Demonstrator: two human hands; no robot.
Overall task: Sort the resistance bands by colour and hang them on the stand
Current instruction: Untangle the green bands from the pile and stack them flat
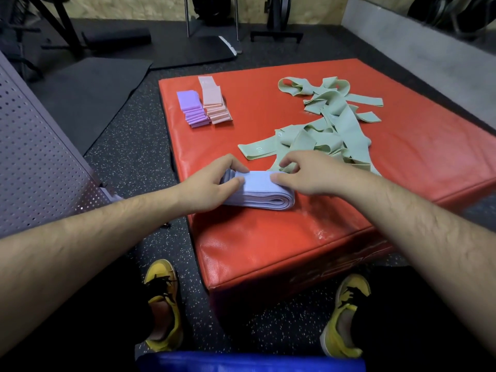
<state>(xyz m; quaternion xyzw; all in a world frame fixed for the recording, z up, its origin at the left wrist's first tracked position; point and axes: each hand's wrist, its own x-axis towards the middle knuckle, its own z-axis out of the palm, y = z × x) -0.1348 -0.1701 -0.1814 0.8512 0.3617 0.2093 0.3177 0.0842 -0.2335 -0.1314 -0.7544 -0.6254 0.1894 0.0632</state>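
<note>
A folded stack of pale blue bands point(264, 193) lies at the near edge of the red padded box point(268, 237). The left grip point(212, 186) is curled round its left end, and the right grip point(308, 174) pinches its far right edge, thumb on top and fingers bent beside the loose green bands point(335, 124). Those sprawl tangled across the box's right half, while a purple stack point(192, 107) and a pink stack point(216, 103) sit side by side, touching, near the far left corner.

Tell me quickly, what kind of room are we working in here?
Most likely a gym: speckled rubber floor, black exercise mats, and a red padded box holding resistance bands.
</note>
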